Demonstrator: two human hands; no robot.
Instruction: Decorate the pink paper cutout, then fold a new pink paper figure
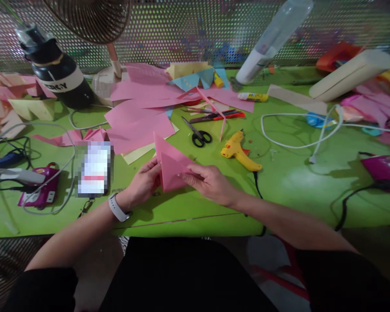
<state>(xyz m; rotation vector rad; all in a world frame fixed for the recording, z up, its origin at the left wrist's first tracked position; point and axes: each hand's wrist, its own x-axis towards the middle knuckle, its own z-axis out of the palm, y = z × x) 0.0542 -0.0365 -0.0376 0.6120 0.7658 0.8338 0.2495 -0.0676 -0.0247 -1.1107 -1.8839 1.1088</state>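
Note:
A folded sheet of pink paper (173,167), roughly triangular, is held up just above the green table between both my hands. My left hand (145,180), with a pale watch band at the wrist, pinches its left edge. On the right side, the thumb and fingers of my right hand (211,181) are closed on the paper's lower right part. Beyond the paper lie black-handled scissors (200,135), and a yellow glue gun (239,151) rests to the right of them. Loose pink sheets (143,123) spread behind my left hand.
A phone (95,169) lies left of my hands, near a purple power strip (40,186) with tangled cords. A black bottle (63,80) and a fan (91,17) stand at the back left. Glue sticks (252,97), a white cable (292,145) and a paper roll (349,76) lie right.

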